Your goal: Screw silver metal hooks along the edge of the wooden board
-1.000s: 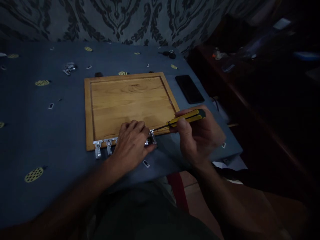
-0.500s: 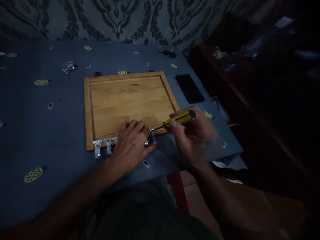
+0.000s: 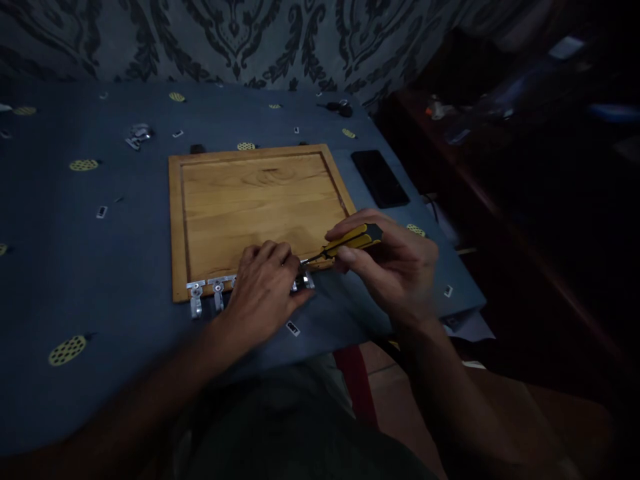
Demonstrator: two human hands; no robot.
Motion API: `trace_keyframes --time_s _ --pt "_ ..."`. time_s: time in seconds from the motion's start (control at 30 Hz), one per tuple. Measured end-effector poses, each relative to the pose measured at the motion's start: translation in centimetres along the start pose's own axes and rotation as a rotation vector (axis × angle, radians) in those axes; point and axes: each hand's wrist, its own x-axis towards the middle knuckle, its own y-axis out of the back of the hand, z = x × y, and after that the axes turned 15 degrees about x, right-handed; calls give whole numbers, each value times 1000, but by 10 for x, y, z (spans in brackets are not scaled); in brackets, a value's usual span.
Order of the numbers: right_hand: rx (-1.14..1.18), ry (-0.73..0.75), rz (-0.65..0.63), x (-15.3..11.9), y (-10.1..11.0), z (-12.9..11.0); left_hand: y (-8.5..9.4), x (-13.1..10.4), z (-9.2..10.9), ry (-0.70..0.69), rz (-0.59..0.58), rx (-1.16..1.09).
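Single head-worn view: scene is shot from above the wearer's torso (image 3: pixel 295 427) at bottom center, aimed forward and down. Hands (image 3: pixel 265 287) are caught near, around mid-frame; desk (image 3: pixel 130 260) is seen obliquely across left and center; patterned backdrop (image 3: pixel 235 40) is cropped by top edge.

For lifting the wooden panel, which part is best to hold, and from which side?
Probably the left rail of the wooden panel, approached from the left: the panel lies flat and this edge is uncovered, while metal fittings and the left hand occupy its near edge.
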Motion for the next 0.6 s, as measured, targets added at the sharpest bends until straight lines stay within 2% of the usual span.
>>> trace_keyframes --time_s 0.07,0.17,0.37,0.53,0.6 --pt "-96 87 109 0 -7 3 1 0 0 2 -9 12" --pt "-198 132 225 -1 -19 7 2 0 1 5 -26 22" --pt "-245 163 178 -4 -20 4 0 0 0 -2 -6 30" --pt "-191 195 376 -9 -15 -2 2 -1 0 2 -3 6" --pt "-180 174 387 -10 -13 -3 2 -1 0 6 -1 3"
